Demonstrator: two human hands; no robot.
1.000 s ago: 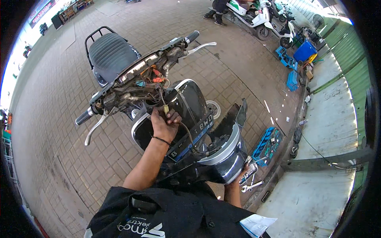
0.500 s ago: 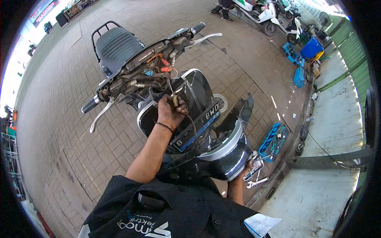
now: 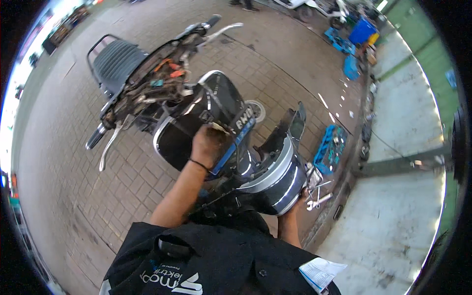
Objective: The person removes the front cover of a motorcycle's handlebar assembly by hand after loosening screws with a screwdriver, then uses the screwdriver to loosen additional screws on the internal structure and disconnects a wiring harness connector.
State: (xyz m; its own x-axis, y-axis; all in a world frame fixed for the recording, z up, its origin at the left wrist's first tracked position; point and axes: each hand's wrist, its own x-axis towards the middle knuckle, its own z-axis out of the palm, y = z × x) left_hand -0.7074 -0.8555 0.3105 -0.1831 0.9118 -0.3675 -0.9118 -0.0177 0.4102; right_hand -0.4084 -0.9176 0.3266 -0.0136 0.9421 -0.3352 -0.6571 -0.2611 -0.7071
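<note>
My left hand (image 3: 209, 145) is closed on a pale connector (image 3: 218, 128) on a dark cable, in front of the scooter's black front panel (image 3: 174, 140) and number plate (image 3: 239, 136). Above it, exposed wiring (image 3: 169, 73) with orange and blue plugs lies below the handlebar. A small pale piece (image 3: 187, 92) hangs among those wires. My right hand (image 3: 299, 201) grips the lower right edge of a detached glossy black cowl with silver trim (image 3: 270, 174), held at my body. The left hand's fingertips are smeared by motion.
A blue tool tray (image 3: 328, 150) and loose wrenches (image 3: 318, 201) lie on paving to my right, beside a concrete curb and metal wall (image 3: 398, 118). Farther back are blue bins (image 3: 363, 30), white scooters (image 3: 307, 11) and a person's legs (image 3: 244, 6). The scooter's seat (image 3: 115, 61) is at upper left.
My left hand with the connector has moved down, away from the upper wiring, toward the number plate. My right hand still holds the cowl. The whole view has shifted.
</note>
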